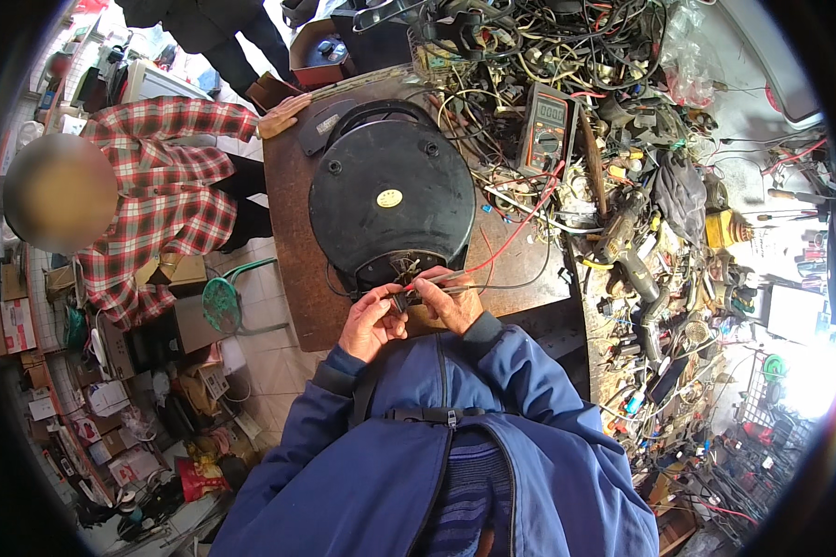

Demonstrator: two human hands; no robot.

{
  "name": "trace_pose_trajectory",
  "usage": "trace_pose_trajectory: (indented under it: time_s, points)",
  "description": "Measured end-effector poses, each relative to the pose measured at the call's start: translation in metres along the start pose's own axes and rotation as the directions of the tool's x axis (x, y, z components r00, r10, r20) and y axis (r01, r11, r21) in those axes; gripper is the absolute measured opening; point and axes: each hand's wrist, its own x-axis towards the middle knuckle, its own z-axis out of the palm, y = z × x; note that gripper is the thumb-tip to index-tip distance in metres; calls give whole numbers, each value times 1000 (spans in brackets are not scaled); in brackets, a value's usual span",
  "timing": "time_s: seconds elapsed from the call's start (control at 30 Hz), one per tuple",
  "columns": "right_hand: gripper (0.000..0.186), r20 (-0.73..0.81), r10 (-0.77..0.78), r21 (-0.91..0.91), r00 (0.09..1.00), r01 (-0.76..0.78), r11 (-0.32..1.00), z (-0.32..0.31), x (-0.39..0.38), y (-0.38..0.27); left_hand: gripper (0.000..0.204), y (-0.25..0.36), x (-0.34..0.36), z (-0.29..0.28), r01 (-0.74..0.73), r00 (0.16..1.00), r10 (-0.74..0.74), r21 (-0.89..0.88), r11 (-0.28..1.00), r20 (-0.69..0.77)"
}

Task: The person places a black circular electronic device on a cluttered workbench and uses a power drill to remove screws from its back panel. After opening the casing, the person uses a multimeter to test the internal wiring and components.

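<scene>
A round black electric appliance, looking like a griddle turned underside up, lies on the brown table. Its near end has an open recess with loose wires. Just in front of that recess, my left hand is pinched on a small dark part whose kind I cannot make out. My right hand is closed on the multimeter's test probes, their tips close to that part. A red lead and a black lead run back to the multimeter, whose display is lit.
Tangled cables, tools and small parts crowd the bench at the right, with a heat gun or drill among them. A person in a checked shirt stands at the left, one hand on the table's edge. A green stool stands below.
</scene>
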Motion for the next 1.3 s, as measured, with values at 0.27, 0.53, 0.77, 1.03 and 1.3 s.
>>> trace_pose_trajectory:
  time_s: [0.27,0.53,0.77,1.03,1.3]
  points:
    - [24,6,9,-21,1000,-9,1000,-2,1,-4,42,-1,0,-2,-1,1000,2,-18,1000,24]
    - [23,16,13,-17,1000,-13,1000,-3,1,1,33,-2,0,-1,-5,999,7,49,999,-44]
    - [25,23,6,-38,1000,-5,999,-1,-1,0,30,-5,0,-4,-9,999,11,36,999,-46]
    - [25,11,-3,-13,1000,4,1000,-1,-2,-1,37,-3,-3,2,0,1000,0,5,1000,-3]
    - [25,12,5,-12,1000,-5,1000,-2,-2,-2,41,-5,-1,-1,-9,1000,9,54,999,0]
